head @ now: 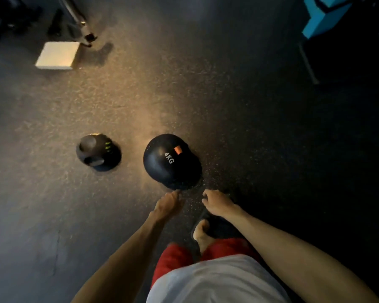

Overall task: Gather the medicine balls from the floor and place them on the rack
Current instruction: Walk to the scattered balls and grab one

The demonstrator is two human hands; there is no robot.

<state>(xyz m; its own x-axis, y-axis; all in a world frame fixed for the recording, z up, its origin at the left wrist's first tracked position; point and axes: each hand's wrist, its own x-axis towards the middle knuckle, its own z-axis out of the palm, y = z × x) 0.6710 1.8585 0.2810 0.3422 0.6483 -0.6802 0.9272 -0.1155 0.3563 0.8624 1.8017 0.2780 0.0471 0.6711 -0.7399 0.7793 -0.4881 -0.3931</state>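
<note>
A black medicine ball marked 4KG (169,160), with a small orange patch, lies on the dark speckled floor just ahead of me. A smaller black ball with grip handles and green marks (97,152) rests to its left. My left hand (167,204) reaches down just below the 4KG ball, fingers loosely together, fingertips near its lower edge. My right hand (217,202) hangs beside it to the right, fingers curled, holding nothing. No rack is in view.
A white flat block (57,55) and a metal bar's foot (87,37) stand at the far left. A blue box (324,16) on a frame sits at the far right. My foot in a dark sandal (202,234) is below my hands.
</note>
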